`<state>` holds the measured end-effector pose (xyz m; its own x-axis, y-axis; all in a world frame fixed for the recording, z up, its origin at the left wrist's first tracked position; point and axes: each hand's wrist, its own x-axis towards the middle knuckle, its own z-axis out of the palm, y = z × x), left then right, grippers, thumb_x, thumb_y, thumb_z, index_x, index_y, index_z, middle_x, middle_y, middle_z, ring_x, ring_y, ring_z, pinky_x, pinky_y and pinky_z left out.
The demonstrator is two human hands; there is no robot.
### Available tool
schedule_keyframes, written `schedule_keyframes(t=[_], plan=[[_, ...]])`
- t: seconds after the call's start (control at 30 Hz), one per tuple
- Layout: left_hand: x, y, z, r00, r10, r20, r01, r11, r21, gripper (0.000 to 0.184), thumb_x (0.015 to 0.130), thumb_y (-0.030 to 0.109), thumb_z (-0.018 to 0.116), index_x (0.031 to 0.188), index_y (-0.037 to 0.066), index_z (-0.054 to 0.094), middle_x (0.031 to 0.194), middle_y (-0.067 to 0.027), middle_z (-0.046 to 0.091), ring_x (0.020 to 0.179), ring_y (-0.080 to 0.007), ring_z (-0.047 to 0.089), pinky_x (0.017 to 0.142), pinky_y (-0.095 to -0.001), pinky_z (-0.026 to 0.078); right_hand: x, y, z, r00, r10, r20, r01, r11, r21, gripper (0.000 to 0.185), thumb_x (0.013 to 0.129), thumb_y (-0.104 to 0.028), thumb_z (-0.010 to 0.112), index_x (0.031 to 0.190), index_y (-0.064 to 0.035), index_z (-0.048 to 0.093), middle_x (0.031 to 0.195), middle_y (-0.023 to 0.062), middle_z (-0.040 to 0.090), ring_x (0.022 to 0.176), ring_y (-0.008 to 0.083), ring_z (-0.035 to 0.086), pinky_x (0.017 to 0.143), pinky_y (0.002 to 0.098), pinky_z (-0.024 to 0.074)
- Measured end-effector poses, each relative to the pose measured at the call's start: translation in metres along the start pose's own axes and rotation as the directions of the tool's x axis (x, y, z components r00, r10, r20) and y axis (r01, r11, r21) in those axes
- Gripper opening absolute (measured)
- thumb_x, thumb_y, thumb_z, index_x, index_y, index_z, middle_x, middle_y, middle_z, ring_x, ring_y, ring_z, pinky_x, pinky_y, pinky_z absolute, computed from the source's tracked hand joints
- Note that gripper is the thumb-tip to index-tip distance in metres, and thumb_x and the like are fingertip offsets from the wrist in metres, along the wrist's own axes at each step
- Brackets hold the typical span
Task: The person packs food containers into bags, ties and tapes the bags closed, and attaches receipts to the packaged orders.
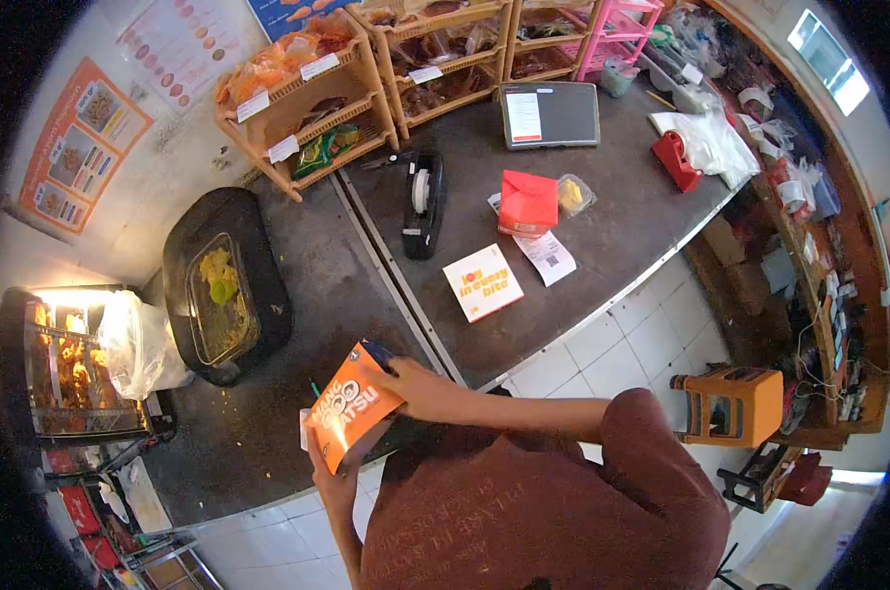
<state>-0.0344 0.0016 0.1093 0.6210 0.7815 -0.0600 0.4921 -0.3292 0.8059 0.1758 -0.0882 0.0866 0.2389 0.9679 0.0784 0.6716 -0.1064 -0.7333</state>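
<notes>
The person's two hands have hold of an orange box (355,403), which is tilted over the counter's front edge, close in front of the maroon shirt (543,501). The right hand (414,387) grips its right side, fingers bent and partly closed around it; the left hand (335,482) clasps the lower left edge, with some of its fingers hidden behind the box. Whether the box touches the counter (258,447) cannot be told. A small white piece, partly covered, shows just beside its left side. To the right, past the metal strip (391,261), a white box (482,282) lies flat with its printed face up. Beyond it stands a red box (529,204), a receipt (546,258) at its foot and a clear tub (574,195) with something yellow beside it. A tape dispenser (422,204) sits left of these, and a tablet (550,115) farther back. On the left, a black pan (181,285) holds yellow food (216,267), near a lit cabinet (71,364) with a plastic bag (138,344) against its front.
</notes>
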Motion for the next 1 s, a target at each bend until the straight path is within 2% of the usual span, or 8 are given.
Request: schedule_keyframes(t=[0.2, 0.33, 0.43, 0.6, 0.77, 0.9, 0.97, 1.0], plan=[[-0.007, -0.03, 0.024, 0.973, -0.183, 0.143, 0.151, 0.966, 0.209, 0.085, 0.072, 0.017, 0.064, 0.131, -0.005, 0.008, 0.13, -0.0268, 0.027, 0.12, -0.0346, 0.033, 0.096, -0.0498, 0.025, 0.012, 0.037, 0.029, 0.96, -0.126, 0.249, 0.228, 0.869, -0.438, 0.058, 0.078, -0.025, 0.052, 0.131, -0.021, 0.029, 0.127, 0.0266, 0.03, 0.114, 0.0404, 0.034, 0.096, 0.0512, 0.0232], [-0.004, -0.047, 0.036, 0.999, -0.037, -0.002, 0.017, 0.428, 0.904, 0.079, 0.078, 0.038, 0.054, 0.131, -0.005, 0.014, 0.135, -0.0276, 0.017, 0.127, -0.0385, 0.014, 0.097, -0.0612, 0.008, 0.028, 0.048, 0.018, 0.758, -0.639, 0.128, 0.571, 0.556, -0.604, 0.061, 0.077, -0.035, 0.051, 0.13, -0.0117, 0.03, 0.133, 0.0253, 0.024, 0.123, 0.039, 0.025, 0.101, 0.0523, 0.0156], [-0.007, -0.036, 0.021, 0.97, 0.086, 0.228, -0.236, 0.566, 0.79, 0.078, 0.078, 0.045, 0.051, 0.129, -0.005, 0.02, 0.136, -0.0254, 0.016, 0.127, -0.0373, 0.014, 0.1, -0.0566, 0.009, 0.041, 0.05, -0.003, 0.622, -0.737, 0.264, 0.775, 0.629, -0.068, 0.055, 0.078, -0.029, 0.049, 0.126, -0.0078, 0.033, 0.136, 0.0209, 0.021, 0.126, 0.0358, 0.022, 0.102, 0.0517, 0.0151], [0.009, -0.061, 0.028, 0.887, 0.453, 0.087, -0.405, 0.673, 0.619, 0.062, 0.083, 0.044, 0.042, 0.125, -0.001, 0.036, 0.132, -0.0217, 0.031, 0.121, -0.0365, 0.031, 0.099, -0.0467, 0.024, 0.046, 0.053, 0.022, 0.65, -0.745, 0.149, 0.754, 0.609, -0.244, 0.044, 0.08, -0.024, 0.047, 0.119, -0.0056, 0.041, 0.132, 0.0161, 0.032, 0.124, 0.0311, 0.028, 0.099, 0.0529, 0.0207], [0.013, -0.045, 0.009, 0.917, 0.376, 0.132, -0.386, 0.758, 0.525, 0.053, 0.085, 0.04, 0.041, 0.121, 0.001, 0.043, 0.125, -0.0219, 0.04, 0.116, -0.0369, 0.038, 0.096, -0.0447, 0.03, 0.051, 0.028, 0.012, 0.781, -0.568, 0.259, 0.62, 0.752, -0.223, 0.035, 0.08, -0.023, 0.044, 0.11, -0.0041, 0.05, 0.122, 0.01, 0.046, 0.117, 0.0249, 0.039, 0.1, 0.0478, 0.0226], [0.009, -0.035, 0.028, 0.89, 0.429, 0.158, -0.404, 0.578, 0.709, 0.05, 0.087, 0.045, 0.035, 0.123, 0.01, 0.042, 0.127, -0.0243, 0.035, 0.117, -0.0396, 0.035, 0.095, -0.0476, 0.031, 0.046, 0.046, 0.03, 0.716, -0.694, -0.073, 0.674, 0.715, -0.186, 0.041, 0.083, -0.035, 0.046, 0.108, -0.0027, 0.052, 0.111, 0.0116, 0.052, 0.107, 0.0288, 0.045, 0.096, 0.0449, 0.0289], [0.009, -0.066, 0.033, 0.869, 0.473, 0.146, -0.387, 0.466, 0.796, 0.048, 0.087, 0.048, 0.032, 0.125, 0.019, 0.04, 0.13, -0.0248, 0.03, 0.118, -0.0407, 0.034, 0.093, -0.0492, 0.032, 0.074, 0.059, 0.001, 0.967, -0.247, -0.063, 0.254, 0.912, 0.322, 0.039, 0.082, -0.031, 0.048, 0.106, -0.0003, 0.05, 0.109, 0.0161, 0.051, 0.104, 0.0309, 0.046, 0.092, 0.0416, 0.0332], [0.008, -0.069, 0.033, 0.872, 0.468, 0.143, -0.378, 0.461, 0.803, 0.048, 0.087, 0.048, 0.032, 0.125, 0.019, 0.04, 0.13, -0.0246, 0.031, 0.118, -0.0404, 0.034, 0.093, -0.049, 0.033, 0.088, 0.076, -0.004, 0.852, -0.055, -0.521, 0.121, 0.988, 0.093, 0.03, 0.081, -0.022, 0.049, 0.099, 0.0025, 0.051, 0.101, 0.018, 0.052, 0.096, 0.0315, 0.048, 0.084, 0.0402, 0.0378]])
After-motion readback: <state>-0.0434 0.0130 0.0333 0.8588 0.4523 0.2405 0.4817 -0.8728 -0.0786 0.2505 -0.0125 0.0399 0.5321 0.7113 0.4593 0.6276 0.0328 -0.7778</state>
